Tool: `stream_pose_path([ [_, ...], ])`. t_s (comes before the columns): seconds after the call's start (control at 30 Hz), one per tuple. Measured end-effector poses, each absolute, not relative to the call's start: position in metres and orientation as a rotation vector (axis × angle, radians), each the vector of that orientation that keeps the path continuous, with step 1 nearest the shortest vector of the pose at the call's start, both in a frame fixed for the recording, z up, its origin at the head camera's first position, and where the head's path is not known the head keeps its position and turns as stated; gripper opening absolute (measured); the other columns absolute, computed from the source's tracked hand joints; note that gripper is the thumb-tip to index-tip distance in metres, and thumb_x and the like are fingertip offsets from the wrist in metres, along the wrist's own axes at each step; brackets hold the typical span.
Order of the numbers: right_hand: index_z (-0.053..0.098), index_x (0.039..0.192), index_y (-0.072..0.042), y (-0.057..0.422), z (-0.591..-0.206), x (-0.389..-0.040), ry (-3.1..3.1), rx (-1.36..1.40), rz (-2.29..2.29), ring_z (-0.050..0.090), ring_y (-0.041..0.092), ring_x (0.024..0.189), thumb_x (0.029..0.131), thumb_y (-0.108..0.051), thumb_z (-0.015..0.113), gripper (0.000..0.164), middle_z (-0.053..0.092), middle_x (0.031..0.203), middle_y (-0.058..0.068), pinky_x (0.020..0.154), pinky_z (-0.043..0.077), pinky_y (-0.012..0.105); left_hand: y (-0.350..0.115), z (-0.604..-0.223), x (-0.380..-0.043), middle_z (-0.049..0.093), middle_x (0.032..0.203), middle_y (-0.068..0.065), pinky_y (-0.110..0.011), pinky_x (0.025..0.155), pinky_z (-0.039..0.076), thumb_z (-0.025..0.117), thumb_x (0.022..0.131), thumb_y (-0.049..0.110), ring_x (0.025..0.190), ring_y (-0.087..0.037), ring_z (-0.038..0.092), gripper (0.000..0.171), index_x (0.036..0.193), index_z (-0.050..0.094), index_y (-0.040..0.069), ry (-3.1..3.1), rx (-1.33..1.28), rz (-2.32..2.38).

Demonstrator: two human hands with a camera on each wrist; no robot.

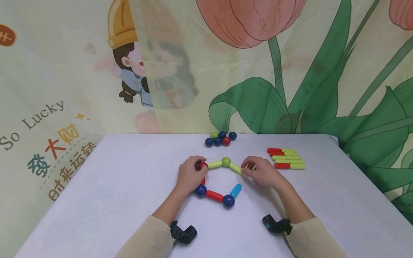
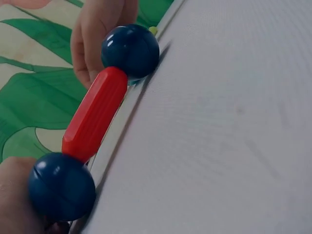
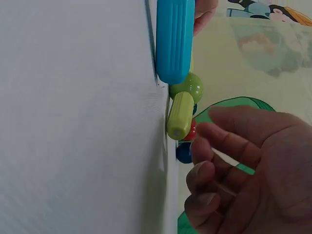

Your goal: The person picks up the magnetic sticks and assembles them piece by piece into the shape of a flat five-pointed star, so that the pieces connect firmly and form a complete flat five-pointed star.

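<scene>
On the white table lies an unclosed ring of toy sticks and balls. My left hand (image 1: 190, 174) holds the red ball (image 1: 202, 165) at the ring's left, its fingers partly covering it. From there a light green stick runs to a green ball (image 1: 226, 162), which carries a second light green stick (image 1: 236, 168). Beside that stick's free end is my right hand (image 3: 258, 161), fingers loosely bent with nothing between them. A red stick (image 2: 95, 114) joins two dark blue balls (image 1: 201, 191) at the front. The nearer one bears a light blue stick (image 3: 174, 41) with a free end.
Several loose balls (image 1: 217, 142) in dark blue, red and green sit at the table's back edge. To the right, several sticks (image 1: 287, 158) in red and light green lie in rows. A printed cloth (image 1: 180, 122) hangs behind the table.
</scene>
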State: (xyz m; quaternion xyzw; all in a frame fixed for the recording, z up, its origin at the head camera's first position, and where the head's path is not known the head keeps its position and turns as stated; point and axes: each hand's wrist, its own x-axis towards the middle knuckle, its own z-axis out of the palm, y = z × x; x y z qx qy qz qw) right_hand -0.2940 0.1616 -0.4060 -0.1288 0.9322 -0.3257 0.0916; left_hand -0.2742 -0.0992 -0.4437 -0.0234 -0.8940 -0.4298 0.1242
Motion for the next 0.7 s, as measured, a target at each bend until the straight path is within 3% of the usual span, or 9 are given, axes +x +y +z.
stream_pose_path([
  [0.27, 0.074, 0.105, -0.017, 0.156, -0.391, -0.282, 2.448, -0.639, -0.881, 0.058, 0.019, 0.08, 0.097, -0.025, 0.07, 0.013, 0.064, 0.084, 0.002, 0.073, 0.048, 0.032, -0.097, -0.444, -0.275, 0.066, 0.099, -0.003, -0.042, 0.089, 0.045, 0.065, 0.088, 0.028, 0.091, -0.021, 0.058, 0.026, 0.108, 0.076, 0.017, -2.717, -0.106, -1.026],
  [0.43, 0.075, 0.102, -0.019, 0.154, -0.391, -0.278, 2.389, -0.636, -0.81, 0.058, 0.017, 0.076, 0.097, -0.027, 0.07, 0.01, 0.063, 0.079, 0.0, 0.074, 0.047, 0.032, -0.097, -0.446, -0.276, 0.064, 0.094, -0.002, -0.042, 0.088, 0.044, 0.065, 0.088, 0.029, 0.089, -0.02, 0.056, 0.022, 0.1, 0.077, 0.015, -2.726, -0.125, -0.986],
  [0.7, 0.074, 0.109, -0.017, 0.159, -0.392, -0.279, 2.47, -0.567, -0.813, 0.058, 0.018, 0.073, 0.097, -0.027, 0.068, 0.016, 0.062, 0.085, 0.003, 0.069, 0.047, 0.031, -0.099, -0.445, -0.273, 0.061, 0.084, 0.0, -0.039, 0.083, 0.042, 0.062, 0.09, 0.03, 0.082, -0.019, 0.054, 0.021, 0.087, 0.076, 0.014, -2.7, -0.15, -0.977],
])
